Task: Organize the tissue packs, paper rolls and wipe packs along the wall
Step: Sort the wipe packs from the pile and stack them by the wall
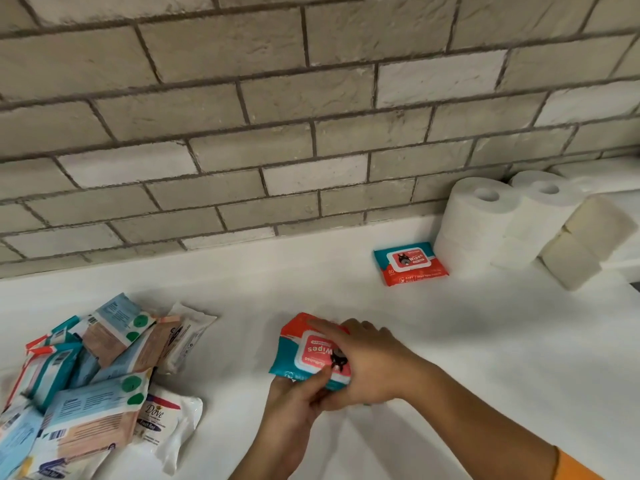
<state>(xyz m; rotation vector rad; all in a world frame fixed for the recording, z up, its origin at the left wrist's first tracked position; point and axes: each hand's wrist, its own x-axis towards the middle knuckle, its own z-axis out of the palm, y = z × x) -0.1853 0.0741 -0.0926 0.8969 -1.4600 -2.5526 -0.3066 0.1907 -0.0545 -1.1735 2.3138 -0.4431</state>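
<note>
The wipe pack (308, 348) sits low in the view, toward 6 o'clock, held just over the white surface (467, 341) between both hands. It is a soft teal pack with a red-orange end and a pink, white-rimmed flap lid printed "Wipes", the lettering upside down to the camera. The left hand (294, 403) grips its near edge from 6 o'clock, thumb on top and fingers beneath. The right hand (370, 362) clasps it from 3 o'clock, forefinger laid across the lid and the other fingers curled over the far edge.

A second wipe pack (410, 263) of the same design lies flat toward 2 o'clock from the held one, touching the white paper rolls (485, 220), which stand stacked 2 high against the brick wall (242, 133). Cream rolls (588, 237) are stacked just beside them at 3 o'clock. At 8 o'clock a loose pile of packs (86, 375) in blue, peach and white overlaps, a white Dove pack (162, 417) at its near edge.
</note>
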